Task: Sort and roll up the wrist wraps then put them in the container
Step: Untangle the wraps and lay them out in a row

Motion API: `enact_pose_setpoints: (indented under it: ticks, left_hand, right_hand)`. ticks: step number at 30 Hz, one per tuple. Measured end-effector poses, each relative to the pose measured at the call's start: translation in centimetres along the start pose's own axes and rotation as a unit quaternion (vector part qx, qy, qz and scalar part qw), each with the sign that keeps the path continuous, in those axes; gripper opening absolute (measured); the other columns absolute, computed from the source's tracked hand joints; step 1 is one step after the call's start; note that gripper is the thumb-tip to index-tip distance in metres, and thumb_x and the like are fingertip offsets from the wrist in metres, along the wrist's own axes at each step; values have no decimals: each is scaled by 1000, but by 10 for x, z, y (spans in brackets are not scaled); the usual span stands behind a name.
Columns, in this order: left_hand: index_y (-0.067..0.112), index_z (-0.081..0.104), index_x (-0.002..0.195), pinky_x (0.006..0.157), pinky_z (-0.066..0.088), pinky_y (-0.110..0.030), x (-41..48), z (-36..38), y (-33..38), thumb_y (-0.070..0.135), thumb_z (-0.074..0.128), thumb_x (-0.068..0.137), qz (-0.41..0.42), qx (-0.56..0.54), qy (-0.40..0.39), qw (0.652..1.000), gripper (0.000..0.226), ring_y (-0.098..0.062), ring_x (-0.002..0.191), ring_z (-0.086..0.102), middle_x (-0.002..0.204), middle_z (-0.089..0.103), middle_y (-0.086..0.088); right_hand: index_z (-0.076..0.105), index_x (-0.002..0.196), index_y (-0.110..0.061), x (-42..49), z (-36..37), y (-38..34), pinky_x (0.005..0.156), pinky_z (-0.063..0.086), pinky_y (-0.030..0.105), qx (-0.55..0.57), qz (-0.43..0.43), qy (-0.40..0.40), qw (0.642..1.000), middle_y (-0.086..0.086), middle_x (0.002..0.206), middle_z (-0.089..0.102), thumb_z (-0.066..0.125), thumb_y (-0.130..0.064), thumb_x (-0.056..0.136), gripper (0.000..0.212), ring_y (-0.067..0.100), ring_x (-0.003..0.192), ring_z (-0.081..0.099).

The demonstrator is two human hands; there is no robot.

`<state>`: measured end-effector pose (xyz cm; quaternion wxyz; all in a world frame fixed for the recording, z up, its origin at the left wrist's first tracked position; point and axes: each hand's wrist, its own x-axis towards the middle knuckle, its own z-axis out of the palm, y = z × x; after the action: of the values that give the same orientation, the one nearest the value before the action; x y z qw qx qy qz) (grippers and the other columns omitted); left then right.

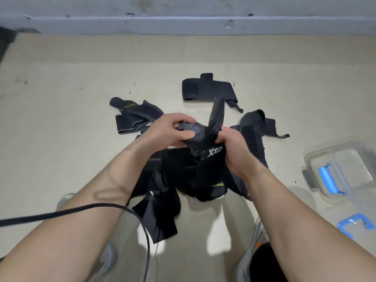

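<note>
Gripping one wrist wrap (pixel 215 119) just above the heap, mid-frame. Pinched at its bunched grey end by left hand (pixel 173 129), clenched round the middle by right hand (pixel 234 149), loose tail sticking up. Looks like the start of a roll, so early in the task.

Risks, as judgement:
- Could spring open if the pinch slackens, being stretchy fabric.
- Could snag the tail on the heap (pixel 179 174) beneath and drag other wraps up.
- Could tangle with the black cable (pixel 81 209) looping beside the heap's near edge.
- Could end as a slack roll too fat for the box.

Counts:
- Two hands, both busy.
- One wrap in hand.
- Three lying apart on the floor (pixel 61 119): left wrap (pixel 132 116), far wrap (pixel 207 90), right wrap (pixel 256 124).
- Heap: several overlapped, exact number impossible to tell.
- One clear container (pixel 325 149) at right, well apart, no wraps visible inside.
- Two blue clips (pixel 327 178).
- One cable.
</note>
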<state>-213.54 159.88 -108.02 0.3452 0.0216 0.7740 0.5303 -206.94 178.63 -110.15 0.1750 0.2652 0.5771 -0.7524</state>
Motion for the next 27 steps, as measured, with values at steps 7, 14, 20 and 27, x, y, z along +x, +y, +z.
enact_pose_setpoints:
  ticks: [7, 14, 20, 27]
  left_hand:
    - [26, 64, 86, 77, 57, -27, -7, -12, -16, 38, 71, 94, 41, 154, 1, 987, 16, -8, 75, 64, 83, 65, 13]
    - [18, 59, 99, 91, 51, -40, -6, -7, -19, 46, 35, 109, -55, -445, -12, 893, 38, -23, 96, 70, 91, 72, -5]
    - [3, 51, 136, 91, 53, -30, -8, 7, -17, 35, 40, 104, -63, -566, -69, 819, 46, -31, 100, 67, 125, 63, -20]
    - [-2, 70, 120, 90, 54, -25, -8, 12, -6, 2, 63, 98, 51, -241, 22, 969, 24, -14, 92, 71, 103, 76, -8]
  right_hand:
    - [44, 83, 13, 2, 3, -9, 73, 41, 39, -8, 55, -13, 998, 15, 85, 43, 46, -6, 51, 37, 35, 76, 44]
    - [61, 57, -3, -1, 6, -5, 83, 51, 46, 27, 114, -31, 993, 16, 74, 57, 40, -3, 72, 26, 37, 72, 59]
    - [56, 47, -13, 3, 11, 3, 69, 52, 35, 139, 126, -73, 980, 4, 55, 51, 29, -2, 84, 47, 27, 64, 54]
    - [71, 89, -2, 1, 13, 1, 65, 57, 32, 124, 139, -61, 981, 13, 89, 68, 32, -3, 84, 39, 26, 71, 66]
